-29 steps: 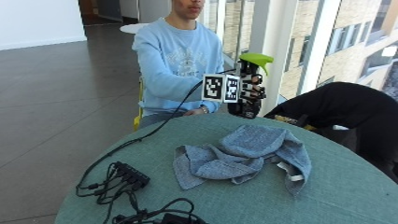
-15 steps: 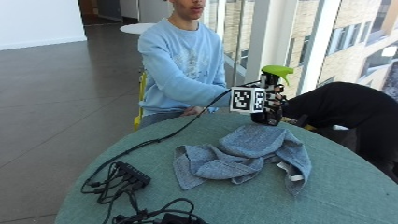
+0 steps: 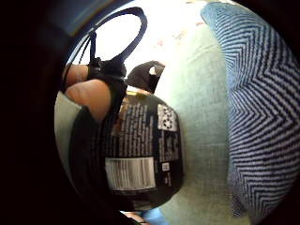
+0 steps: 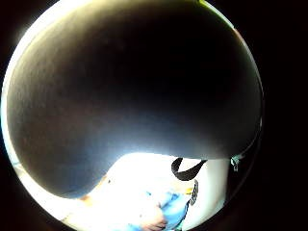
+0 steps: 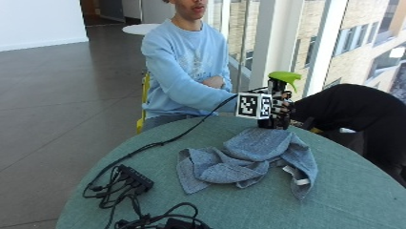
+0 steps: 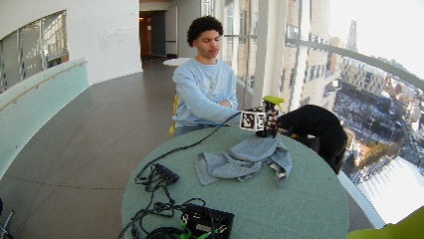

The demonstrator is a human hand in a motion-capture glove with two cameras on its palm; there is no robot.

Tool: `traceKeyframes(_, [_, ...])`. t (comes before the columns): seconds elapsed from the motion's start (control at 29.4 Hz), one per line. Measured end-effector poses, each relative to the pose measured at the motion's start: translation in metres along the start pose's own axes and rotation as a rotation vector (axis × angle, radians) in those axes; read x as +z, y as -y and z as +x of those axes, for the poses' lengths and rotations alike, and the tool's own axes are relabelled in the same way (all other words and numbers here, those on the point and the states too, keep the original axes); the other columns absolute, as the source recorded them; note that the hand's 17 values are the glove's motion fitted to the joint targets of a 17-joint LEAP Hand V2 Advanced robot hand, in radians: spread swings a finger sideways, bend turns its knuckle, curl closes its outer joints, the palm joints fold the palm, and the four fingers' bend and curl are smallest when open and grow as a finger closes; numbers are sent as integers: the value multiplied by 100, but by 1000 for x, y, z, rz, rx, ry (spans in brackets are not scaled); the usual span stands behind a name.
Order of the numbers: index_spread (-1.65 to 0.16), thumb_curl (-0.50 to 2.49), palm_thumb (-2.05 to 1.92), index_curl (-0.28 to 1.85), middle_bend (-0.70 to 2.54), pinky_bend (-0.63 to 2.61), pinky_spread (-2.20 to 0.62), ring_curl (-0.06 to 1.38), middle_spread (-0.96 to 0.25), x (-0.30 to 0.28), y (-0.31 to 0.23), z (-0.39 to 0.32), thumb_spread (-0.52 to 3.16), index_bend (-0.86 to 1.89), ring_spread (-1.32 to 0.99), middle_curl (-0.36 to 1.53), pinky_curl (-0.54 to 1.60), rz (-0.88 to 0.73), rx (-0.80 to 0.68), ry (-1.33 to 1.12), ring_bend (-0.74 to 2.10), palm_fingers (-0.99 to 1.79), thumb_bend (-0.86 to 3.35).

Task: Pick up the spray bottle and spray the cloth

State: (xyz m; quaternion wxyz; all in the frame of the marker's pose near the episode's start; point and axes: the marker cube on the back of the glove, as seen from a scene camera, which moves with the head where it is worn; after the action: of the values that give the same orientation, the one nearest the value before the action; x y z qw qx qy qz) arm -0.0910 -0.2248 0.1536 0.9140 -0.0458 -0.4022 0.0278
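Black-gloved right hand [image 5: 281,110], fingers [image 3: 93,96] wrapping the glossy black cylindrical spray bottle with green plastic trigger [image 5: 279,102], centre-right of frame, just behind the crumpled grey-blue herringbone cloth [image 5: 254,157] lying on the round green desk [image 5: 355,195].

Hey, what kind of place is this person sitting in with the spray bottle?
Probably an upper-floor corridor or lounge of a modern office-type building, not a home. Floor-to-ceiling windows overlook city buildings far below, a long curved hallway with a glass railing runs past, and the round green table stands by the glass.
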Motion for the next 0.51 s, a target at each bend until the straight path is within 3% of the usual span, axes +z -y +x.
traceKeyframes(0.17, [-27, 35, 69, 47, 32, 16, 17, 37, -9, -3, -9, 1, 99, 12, -8, 45, 26, 6, 2, 3, 31, 103, -3])
traceKeyframes(0.27, [-30, 35, 70, 41, 32, 22, 16, 38, -9, -9, -20, -2, 98, -1, -8, 45, 29, 33, -17, -29, 33, 87, -2])
traceKeyframes(0.51, [-33, 35, 75, 30, 33, 31, 15, 39, -9, -33, -46, -3, 98, 0, -9, 45, 32, 74, -77, -174, 38, 76, -2])
